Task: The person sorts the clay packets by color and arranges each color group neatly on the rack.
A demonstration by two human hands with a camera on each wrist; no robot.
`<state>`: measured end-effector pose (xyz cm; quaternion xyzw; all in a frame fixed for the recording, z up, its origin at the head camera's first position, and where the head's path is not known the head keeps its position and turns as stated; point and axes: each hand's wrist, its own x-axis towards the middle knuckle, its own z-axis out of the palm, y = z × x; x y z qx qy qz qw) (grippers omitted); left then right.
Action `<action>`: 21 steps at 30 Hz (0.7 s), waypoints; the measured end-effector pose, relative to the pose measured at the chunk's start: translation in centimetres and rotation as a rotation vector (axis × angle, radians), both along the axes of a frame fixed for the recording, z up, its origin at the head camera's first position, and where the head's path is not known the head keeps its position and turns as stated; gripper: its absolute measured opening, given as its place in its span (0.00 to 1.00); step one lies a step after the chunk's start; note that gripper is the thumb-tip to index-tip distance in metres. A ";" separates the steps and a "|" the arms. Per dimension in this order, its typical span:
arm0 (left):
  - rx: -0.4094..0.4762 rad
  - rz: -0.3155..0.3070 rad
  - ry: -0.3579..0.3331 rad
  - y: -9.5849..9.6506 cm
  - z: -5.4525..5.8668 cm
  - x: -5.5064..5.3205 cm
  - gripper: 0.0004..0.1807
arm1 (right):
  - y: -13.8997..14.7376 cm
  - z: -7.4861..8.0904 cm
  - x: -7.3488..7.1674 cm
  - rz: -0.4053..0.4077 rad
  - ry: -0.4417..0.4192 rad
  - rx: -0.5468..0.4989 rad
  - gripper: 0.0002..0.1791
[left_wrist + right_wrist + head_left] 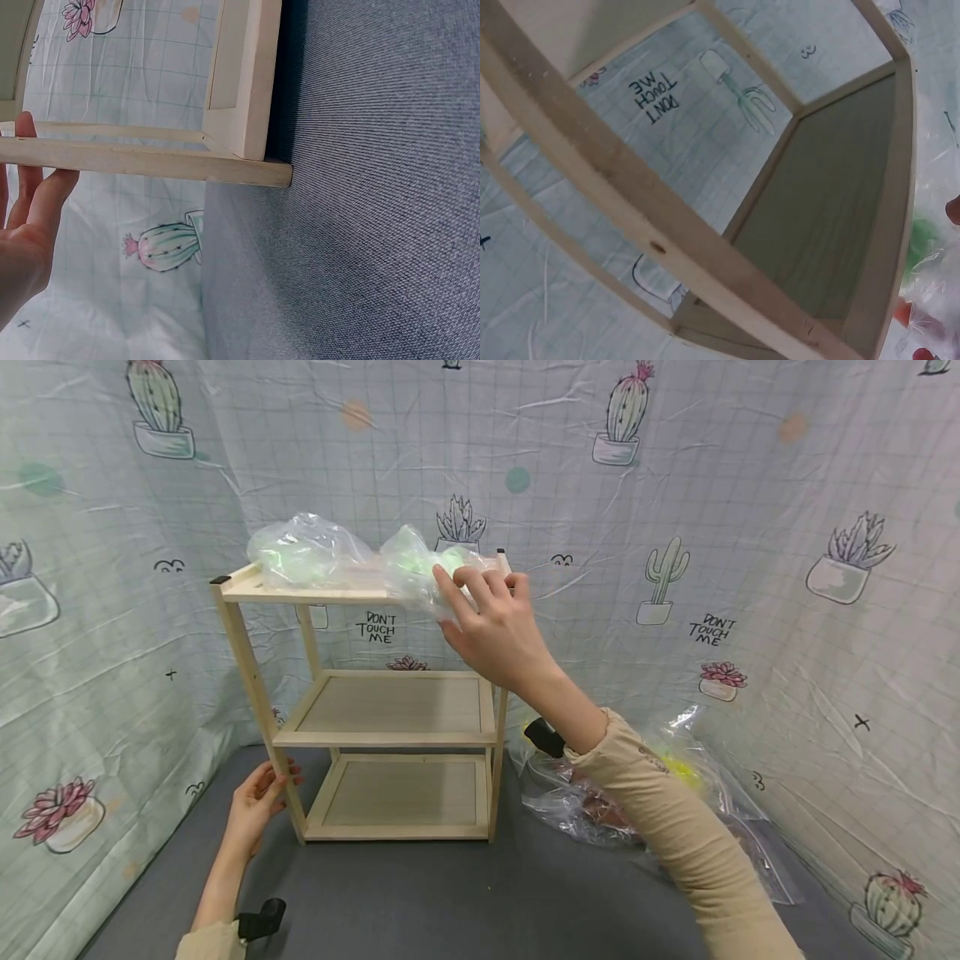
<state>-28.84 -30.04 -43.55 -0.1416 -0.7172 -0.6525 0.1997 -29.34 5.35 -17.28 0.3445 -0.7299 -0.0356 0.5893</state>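
A light wooden three-tier shelf rack [386,740] stands upright on the grey cloth. My left hand [256,802] grips its front left post low down, thumb and fingers to either side of the wood; the left wrist view shows these fingers on the post [150,160]. Up on the top board, my right hand [498,625] holds a clear plastic bag [408,564] with pale green contents at the right end. Its fingers are bent over the bag, and part of the bag overlaps the board's front edge. Fingertips [954,210] show beside the bag [937,289] in the right wrist view.
Another clear bag [307,556] with pale green contents sits on the top board's left side. Right of the rack, partly behind my right sleeve, lies a pile of clear plastic bags [555,802] with yellow and reddish items. A cactus-print cloth [570,510] surrounds the area.
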 end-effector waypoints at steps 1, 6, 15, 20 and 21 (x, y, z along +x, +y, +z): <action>0.001 -0.001 0.002 0.0 0.0 0.0 0.17 | -0.2 0.0 0.0 -0.009 -0.003 0.006 0.26; 0.010 -0.009 0.009 0.0 -0.1 0.0 0.17 | -0.9 -0.5 0.1 0.044 -0.054 0.015 0.25; 0.022 -0.018 0.004 -0.1 0.1 -0.1 0.17 | -1.9 -0.9 -0.1 0.027 -0.094 0.061 0.26; 0.020 -0.014 0.003 -0.1 0.1 -0.1 0.17 | -2.2 -1.1 -0.3 0.023 -0.141 0.094 0.29; 0.021 -0.013 0.004 -0.1 0.0 -0.1 0.17 | -2.3 -1.1 -0.4 0.025 -0.147 0.099 0.30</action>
